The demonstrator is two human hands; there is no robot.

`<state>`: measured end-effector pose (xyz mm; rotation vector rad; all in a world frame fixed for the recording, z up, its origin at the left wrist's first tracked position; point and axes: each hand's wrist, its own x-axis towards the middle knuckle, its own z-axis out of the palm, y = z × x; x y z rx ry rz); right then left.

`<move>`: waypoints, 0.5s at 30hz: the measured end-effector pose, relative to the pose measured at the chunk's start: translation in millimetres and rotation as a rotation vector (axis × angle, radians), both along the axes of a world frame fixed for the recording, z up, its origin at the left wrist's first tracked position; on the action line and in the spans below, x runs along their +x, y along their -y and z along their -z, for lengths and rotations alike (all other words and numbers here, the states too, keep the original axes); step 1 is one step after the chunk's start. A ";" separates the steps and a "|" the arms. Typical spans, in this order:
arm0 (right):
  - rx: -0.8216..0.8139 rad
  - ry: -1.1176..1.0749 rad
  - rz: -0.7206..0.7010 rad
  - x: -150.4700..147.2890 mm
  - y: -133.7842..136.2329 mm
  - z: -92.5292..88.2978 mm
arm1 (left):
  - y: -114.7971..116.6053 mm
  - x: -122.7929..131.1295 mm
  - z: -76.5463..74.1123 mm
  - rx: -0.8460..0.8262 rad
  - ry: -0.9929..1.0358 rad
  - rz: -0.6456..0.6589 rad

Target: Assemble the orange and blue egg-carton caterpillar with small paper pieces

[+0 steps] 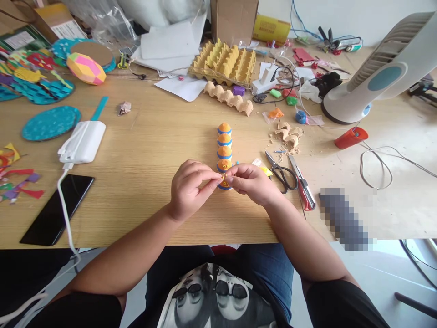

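A row of egg-carton bumps point(224, 140) in orange, with blue and white bands, stands on the table before me. Small yellow curls mark the bumps at its near end. Over that end my left hand point(193, 187) and my right hand point(251, 182) meet, fingertips pinched. Between them is a thin bit of yellow clay-like material point(223, 177). The fingers partly cover the nearest bump. A lump of bright yellow material point(266, 171) in a clear wrapper shows beside my right hand. Scissors point(282, 173) and a red utility knife point(303, 187) lie to its right.
Egg trays point(225, 64), a bare carton strip point(228, 97) and carton scraps point(288, 134) lie farther back. At right are a white fan point(372, 68) and a red cylinder point(351, 137). A power bank point(83, 142) and a phone point(56, 209) are at left.
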<state>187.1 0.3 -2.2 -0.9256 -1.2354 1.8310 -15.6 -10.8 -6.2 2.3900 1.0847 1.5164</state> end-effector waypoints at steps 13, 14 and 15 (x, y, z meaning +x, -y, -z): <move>0.001 0.015 0.004 0.7 -0.3 -1.2 | 0.4 1.5 -1.5 0.050 -0.055 0.000; 0.001 0.016 0.004 1.0 -0.3 -1.2 | 0.3 1.4 -1.4 0.050 -0.057 -0.003; 0.001 0.019 0.006 1.2 -0.3 -1.3 | 0.2 1.4 -1.3 0.050 -0.058 -0.006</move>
